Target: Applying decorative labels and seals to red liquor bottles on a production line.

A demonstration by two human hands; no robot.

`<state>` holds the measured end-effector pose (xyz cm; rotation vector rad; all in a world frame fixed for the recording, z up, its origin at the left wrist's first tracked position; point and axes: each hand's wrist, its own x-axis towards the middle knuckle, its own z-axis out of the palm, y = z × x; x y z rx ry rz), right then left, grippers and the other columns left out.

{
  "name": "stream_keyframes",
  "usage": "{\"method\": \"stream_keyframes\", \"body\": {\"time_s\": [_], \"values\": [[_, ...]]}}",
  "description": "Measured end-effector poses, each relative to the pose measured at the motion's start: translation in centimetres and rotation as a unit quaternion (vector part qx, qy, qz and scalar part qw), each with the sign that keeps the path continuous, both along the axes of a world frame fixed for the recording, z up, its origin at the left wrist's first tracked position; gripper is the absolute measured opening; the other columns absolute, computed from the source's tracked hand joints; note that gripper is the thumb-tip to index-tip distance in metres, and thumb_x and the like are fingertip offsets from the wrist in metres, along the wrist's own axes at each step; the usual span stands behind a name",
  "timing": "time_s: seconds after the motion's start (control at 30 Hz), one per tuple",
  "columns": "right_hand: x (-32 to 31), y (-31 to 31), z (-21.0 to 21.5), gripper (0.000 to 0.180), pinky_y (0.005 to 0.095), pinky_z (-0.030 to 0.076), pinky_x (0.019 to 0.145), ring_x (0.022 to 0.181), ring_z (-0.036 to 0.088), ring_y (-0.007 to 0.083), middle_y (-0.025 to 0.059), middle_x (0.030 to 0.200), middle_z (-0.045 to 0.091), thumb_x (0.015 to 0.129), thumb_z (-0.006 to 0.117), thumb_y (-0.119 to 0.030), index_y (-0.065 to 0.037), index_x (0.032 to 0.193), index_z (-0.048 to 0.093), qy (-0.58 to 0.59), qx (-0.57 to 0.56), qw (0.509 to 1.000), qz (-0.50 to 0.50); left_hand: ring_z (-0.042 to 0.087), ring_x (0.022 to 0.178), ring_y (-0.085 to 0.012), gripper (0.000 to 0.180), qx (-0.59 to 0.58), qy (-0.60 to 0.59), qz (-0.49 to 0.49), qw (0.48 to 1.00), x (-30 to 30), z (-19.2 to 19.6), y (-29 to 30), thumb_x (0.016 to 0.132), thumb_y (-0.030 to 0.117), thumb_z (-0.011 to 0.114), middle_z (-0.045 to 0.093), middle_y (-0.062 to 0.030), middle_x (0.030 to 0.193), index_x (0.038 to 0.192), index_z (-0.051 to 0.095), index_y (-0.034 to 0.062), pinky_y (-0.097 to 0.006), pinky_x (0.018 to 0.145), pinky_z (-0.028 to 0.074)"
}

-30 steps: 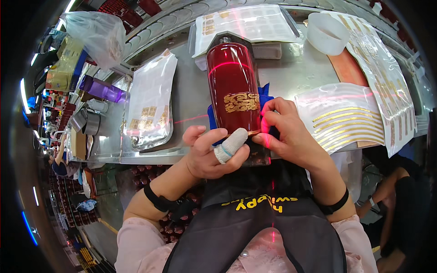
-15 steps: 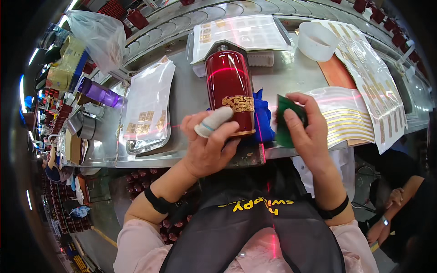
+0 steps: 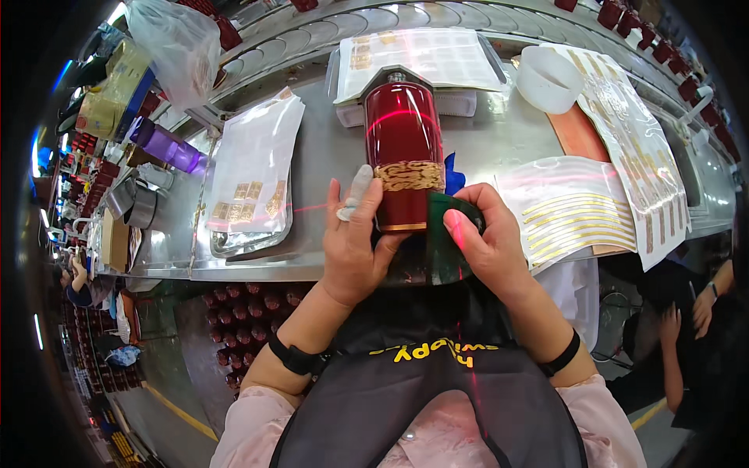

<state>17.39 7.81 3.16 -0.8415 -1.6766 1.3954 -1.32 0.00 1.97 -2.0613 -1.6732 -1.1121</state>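
A dark red bottle (image 3: 402,125) with a gold ornamental band (image 3: 409,175) lies on its back end in a dark holder (image 3: 431,101), its neck pointing away from me. My left hand (image 3: 351,246) holds the bottle's lower left side, thumb by its base. A white cover (image 3: 359,191) wraps one of that hand's fingers. In my right hand (image 3: 490,238) a thin dark green flat piece (image 3: 446,253) is pinched between thumb and fingers. Its upper edge meets the bottle's lower right side, beside the band. Behind that hand a blue cloth (image 3: 453,175) is partly hidden.
Sheets of gold stickers lie on a left tray (image 3: 242,248), behind the bottle (image 3: 460,58) and at right (image 3: 624,125). Curved gold strips (image 3: 581,218) lie nearer. A white round tub (image 3: 548,78) and purple bottle (image 3: 168,148) flank the metal table (image 3: 312,168). Another person's arm (image 3: 672,359) shows at right.
My right hand has brought the green piece leftward against the bottle. My left hand has moved from the bottle's front to its left side. The gold band now shows a different part of its pattern.
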Motion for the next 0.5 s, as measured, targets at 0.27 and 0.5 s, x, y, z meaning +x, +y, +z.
{"method": "stream_keyframes", "body": {"time_s": [0.27, 0.5], "values": [[0.18, 0.09, 0.01, 0.017, 0.0261, 0.046, 0.066, 0.073, 0.053, 0.0087, 0.0041, 0.079, 0.06, 0.088, 0.064, -0.013, -0.001, 0.098, 0.055, 0.011, -0.026, 1.0, -0.002, 0.042, 0.131, -0.042, 0.074, -0.05, 0.0, -0.005, 0.999, 0.68, 0.07, 0.63, 0.08, 0.026, 0.074, 0.044, -0.0238, 0.14, 0.139, 0.038, -0.0003, -0.058, 0.112, 0.019], [0.32, 0.16, -0.29, 0.017, 0.0254, 0.046, 0.065, 0.071, 0.052, 0.0082, 0.003, 0.077, 0.058, 0.088, 0.063, -0.013, -0.001, 0.097, 0.055, 0.019, -0.027, 0.999, 0.02, 0.031, 0.139, -0.0396, 0.079, -0.079, 0.006, 0.032, 0.996, 0.33, 0.49, 0.13, 0.079, 0.03, 0.075, 0.038, -0.0219, 0.146, 0.141, 0.036, 0.0005, -0.057, 0.114, 0.012]]}}
